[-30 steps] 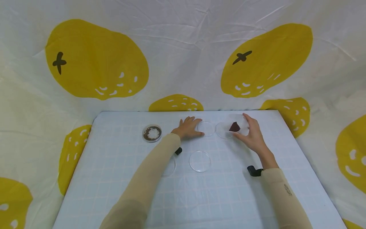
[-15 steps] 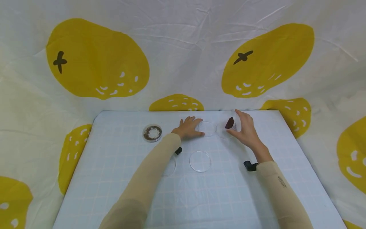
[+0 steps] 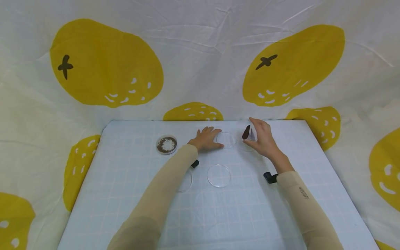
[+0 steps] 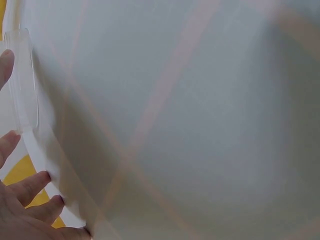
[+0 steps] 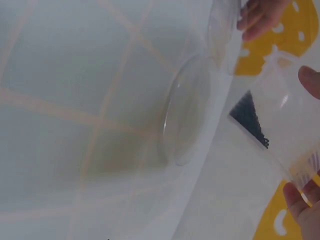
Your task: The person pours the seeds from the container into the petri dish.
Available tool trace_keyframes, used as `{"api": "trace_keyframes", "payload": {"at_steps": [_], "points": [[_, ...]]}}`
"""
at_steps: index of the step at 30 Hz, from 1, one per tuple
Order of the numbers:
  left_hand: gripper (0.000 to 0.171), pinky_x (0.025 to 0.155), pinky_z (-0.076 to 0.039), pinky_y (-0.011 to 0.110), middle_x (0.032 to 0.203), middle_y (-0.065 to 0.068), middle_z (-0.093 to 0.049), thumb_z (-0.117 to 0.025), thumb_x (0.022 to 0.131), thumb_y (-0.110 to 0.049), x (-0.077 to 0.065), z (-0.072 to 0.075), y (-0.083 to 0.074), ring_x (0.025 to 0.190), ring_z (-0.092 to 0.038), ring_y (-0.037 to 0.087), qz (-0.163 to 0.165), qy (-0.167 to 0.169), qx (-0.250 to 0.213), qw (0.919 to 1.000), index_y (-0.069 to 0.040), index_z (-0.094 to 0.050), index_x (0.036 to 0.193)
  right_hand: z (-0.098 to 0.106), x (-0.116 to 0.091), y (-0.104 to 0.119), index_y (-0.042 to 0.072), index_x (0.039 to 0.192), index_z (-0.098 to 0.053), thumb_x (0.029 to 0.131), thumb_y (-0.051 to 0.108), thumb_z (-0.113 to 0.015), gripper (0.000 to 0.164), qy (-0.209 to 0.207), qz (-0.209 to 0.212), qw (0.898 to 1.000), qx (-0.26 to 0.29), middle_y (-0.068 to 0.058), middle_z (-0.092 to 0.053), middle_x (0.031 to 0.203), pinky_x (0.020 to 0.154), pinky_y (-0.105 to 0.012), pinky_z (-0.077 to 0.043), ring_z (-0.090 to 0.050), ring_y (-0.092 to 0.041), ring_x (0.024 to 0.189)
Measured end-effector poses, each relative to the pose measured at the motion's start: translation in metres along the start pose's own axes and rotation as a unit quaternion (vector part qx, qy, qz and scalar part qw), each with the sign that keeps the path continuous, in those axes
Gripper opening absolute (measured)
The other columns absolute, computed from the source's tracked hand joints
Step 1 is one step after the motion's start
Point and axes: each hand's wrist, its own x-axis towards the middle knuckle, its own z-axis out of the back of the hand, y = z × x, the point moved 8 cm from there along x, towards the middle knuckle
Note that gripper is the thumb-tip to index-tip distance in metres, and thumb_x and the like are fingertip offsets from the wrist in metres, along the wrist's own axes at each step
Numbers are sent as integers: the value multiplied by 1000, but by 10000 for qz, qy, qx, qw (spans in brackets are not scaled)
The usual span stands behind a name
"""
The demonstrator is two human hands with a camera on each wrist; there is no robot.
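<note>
My right hand point(image 3: 262, 137) grips a clear beaker point(image 5: 280, 100) with dark grains point(image 5: 249, 120) inside. It tilts leftward above a clear petri dish point(image 5: 190, 107) at the back right of the table, and the grains lie against its lower side. Thumb and forefinger of my left hand point(image 3: 204, 139) hold the left edge of a second petri dish point(image 3: 226, 140), just left of the first. My other left fingers spread beside it, on or close to the cloth. In the left wrist view that dish point(image 4: 24, 82) shows between thumb and forefinger.
Left of my left hand stands a petri dish point(image 3: 161, 148) of brown material topped with white. Nearer me lie a clear dish point(image 3: 218, 187) and another point(image 3: 191, 180), partly hidden by my left sleeve. A checked pale cloth point(image 3: 131, 180) covers the table; a fruit-patterned curtain point(image 3: 200, 69) hangs behind.
My right hand has moved left with the beaker and tipped it further, over the dish. The dark grains have shifted toward its lower side. The left hand has stayed in place.
</note>
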Motion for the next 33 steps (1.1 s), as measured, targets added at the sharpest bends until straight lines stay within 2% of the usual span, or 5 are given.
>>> {"api": "trace_keyframes", "payload": {"at_steps": [8,25,33], "points": [[81,116,-4,64,163,8,-24,-63,89,-65,0,0,1,150,-14,34,62,9,-6,10000,-31,-34,156,-7,6,9,3,150,-36,71,6,-91,96,-40,481,9986,-198,-28,-37,145,111,-61,-25,-31,-47,134],[80,116,-2,63,163,9,-24,-62,90,-64,-1,-1,-1,150,-14,34,83,0,19,10000,-30,-34,156,-18,11,15,10,155,-32,77,10,-88,96,432,312,9954,-797,-23,-32,151,112,-61,-27,-28,-45,138],[80,116,-3,64,163,9,-24,-61,90,-65,-2,0,-1,150,-13,34,36,-19,63,10000,-31,-33,157,-22,12,20,10,153,-33,76,11,-88,95,399,666,9913,-1058,-24,-34,149,110,-62,-27,-30,-45,137]]}}
